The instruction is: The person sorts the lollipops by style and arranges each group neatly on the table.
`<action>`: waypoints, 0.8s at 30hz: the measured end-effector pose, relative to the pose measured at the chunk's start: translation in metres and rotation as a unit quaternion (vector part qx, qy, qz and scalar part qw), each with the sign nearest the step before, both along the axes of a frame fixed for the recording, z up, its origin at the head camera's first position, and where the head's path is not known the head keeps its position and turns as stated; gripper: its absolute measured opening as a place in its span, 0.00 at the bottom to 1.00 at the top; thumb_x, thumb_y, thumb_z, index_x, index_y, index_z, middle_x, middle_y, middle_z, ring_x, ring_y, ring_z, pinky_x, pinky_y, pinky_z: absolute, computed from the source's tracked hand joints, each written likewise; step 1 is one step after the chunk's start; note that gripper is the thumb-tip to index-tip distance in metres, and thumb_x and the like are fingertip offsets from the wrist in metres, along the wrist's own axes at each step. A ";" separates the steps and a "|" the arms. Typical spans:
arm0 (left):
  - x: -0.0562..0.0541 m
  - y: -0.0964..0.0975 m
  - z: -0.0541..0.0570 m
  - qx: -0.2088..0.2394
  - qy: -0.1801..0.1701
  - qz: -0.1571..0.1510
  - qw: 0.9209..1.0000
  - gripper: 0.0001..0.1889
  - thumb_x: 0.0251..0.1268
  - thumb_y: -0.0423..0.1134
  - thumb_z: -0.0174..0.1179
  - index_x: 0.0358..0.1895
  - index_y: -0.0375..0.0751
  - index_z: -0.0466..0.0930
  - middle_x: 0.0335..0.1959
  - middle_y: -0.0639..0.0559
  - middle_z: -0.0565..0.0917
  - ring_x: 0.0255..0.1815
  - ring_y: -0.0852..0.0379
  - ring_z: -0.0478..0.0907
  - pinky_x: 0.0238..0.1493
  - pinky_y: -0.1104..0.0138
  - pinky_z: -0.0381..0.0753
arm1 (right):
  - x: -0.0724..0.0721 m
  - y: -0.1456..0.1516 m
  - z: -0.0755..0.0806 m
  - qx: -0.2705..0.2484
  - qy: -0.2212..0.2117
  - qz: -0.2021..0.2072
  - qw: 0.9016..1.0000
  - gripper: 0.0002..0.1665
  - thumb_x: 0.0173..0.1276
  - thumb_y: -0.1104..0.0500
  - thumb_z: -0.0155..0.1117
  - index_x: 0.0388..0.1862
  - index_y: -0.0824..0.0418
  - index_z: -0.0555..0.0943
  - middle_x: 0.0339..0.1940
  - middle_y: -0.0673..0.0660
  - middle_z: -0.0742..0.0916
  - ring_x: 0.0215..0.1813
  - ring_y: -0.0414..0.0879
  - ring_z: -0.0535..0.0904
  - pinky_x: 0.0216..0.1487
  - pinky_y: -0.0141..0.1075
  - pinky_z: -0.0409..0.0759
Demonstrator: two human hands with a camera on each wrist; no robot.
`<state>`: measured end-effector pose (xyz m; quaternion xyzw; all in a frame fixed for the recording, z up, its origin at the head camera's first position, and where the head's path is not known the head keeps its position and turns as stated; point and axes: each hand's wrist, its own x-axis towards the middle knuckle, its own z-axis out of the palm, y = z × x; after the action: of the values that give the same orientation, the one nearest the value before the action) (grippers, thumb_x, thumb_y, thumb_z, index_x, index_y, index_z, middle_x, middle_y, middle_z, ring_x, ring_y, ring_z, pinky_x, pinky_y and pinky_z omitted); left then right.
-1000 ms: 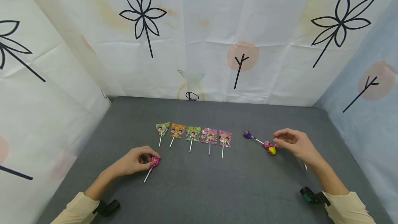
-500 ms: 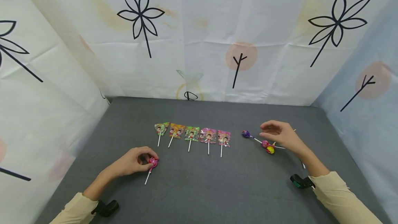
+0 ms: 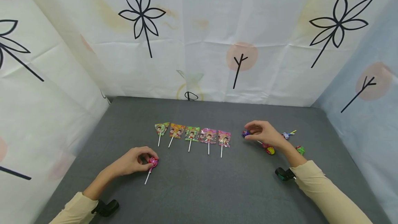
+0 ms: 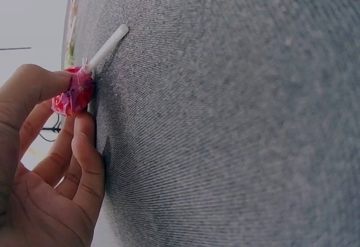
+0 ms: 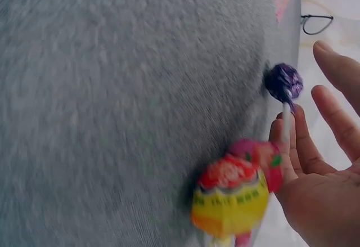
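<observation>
My left hand (image 3: 133,161) pinches the wrapped head of a pink lollipop (image 3: 153,162) between thumb and fingers, low over the grey tabletop. In the left wrist view, the white stick of this pink lollipop (image 4: 76,92) points away from the palm. Over on the right, my right hand (image 3: 264,134) hovers with thumb and fingers apart around a purple lollipop (image 5: 284,82), holding nothing. Beneath that hand lie a yellow-and-red lollipop (image 5: 230,196) and a pink-red lollipop (image 5: 256,157), both partly covered by it in the head view.
Several flat-packed lollipops (image 3: 192,134) form a row mid-table, sticks toward me. Right of my right hand lie a blue-and-white lollipop (image 3: 286,135) and a green lollipop (image 3: 300,150). Patterned white cloth (image 3: 205,27) walls the grey table (image 3: 199,189) at back and sides.
My right hand has moved left, from beside the yellow-and-red lollipop to the purple one, uncovering the blue-and-white and green lollipops. The left hand stays put with its pink lollipop.
</observation>
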<state>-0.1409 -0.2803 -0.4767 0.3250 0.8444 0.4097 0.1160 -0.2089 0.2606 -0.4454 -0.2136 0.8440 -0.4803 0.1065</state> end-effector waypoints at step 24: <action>0.000 0.001 0.003 -0.020 -0.025 0.009 0.999 0.12 0.67 0.35 0.69 0.51 0.48 0.84 0.43 0.58 0.82 0.39 0.58 0.78 0.33 0.67 0.77 | -0.003 -0.005 -0.004 0.003 0.010 -0.011 1.000 0.15 0.68 0.68 0.71 0.52 0.73 0.83 0.47 0.66 0.86 0.48 0.59 0.83 0.45 0.36 0.80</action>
<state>-0.1407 -0.2790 -0.4737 0.3047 0.8521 0.4021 0.1395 -0.2114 0.2554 -0.4493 -0.2093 0.8488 -0.4765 0.0934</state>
